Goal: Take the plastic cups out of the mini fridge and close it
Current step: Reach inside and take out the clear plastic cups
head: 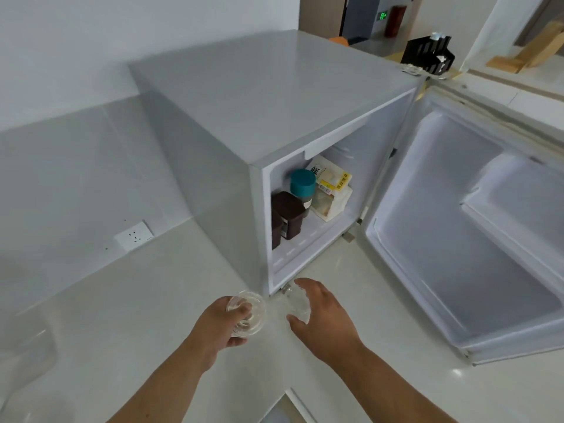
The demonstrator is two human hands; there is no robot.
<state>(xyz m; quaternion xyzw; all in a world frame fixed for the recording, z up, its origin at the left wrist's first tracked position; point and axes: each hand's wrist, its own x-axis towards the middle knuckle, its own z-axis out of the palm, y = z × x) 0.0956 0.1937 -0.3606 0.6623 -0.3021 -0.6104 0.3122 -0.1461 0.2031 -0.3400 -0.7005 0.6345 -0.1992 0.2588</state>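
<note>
Both hands out over a pale countertop point(137, 300), just in front of an open mini fridge point(274, 96). Left hand point(219, 326) at about 7 o'clock from centre, fingers closed around a clear plastic cup point(248, 312), seen from above, rim showing as a ring. Right hand point(323, 315) just beside it at 5 o'clock, fingers and thumb curved around a second clear cup point(297, 303); too transparent and blurred to tell whether gripped firmly or only cradled. Both cups outside the fridge, close to its lower front corner, near each other but apart.

Fridge at centre, grey top and side, white interior open toward 4 o'clock. Door point(457, 227) swung fully wide to 3 o'clock, white inner lining and moulded shelf facing up and out.

Inside, on the fridge floor: two dark brown lidded containers point(288, 213) at the front left, a jar with a teal cap point(302, 182) right behind them, and a pale food package with a yellow label point(331, 190) further back.

Wall socket point(134, 236) at 9 o'clock, low on the grey wall. Black slotted rack point(427, 53) at 1 o'clock beyond the fridge. Wooden pieces point(525, 53) at 2 o'clock. Green lit sign point(383, 15) at 12 o'clock, far back.
</note>
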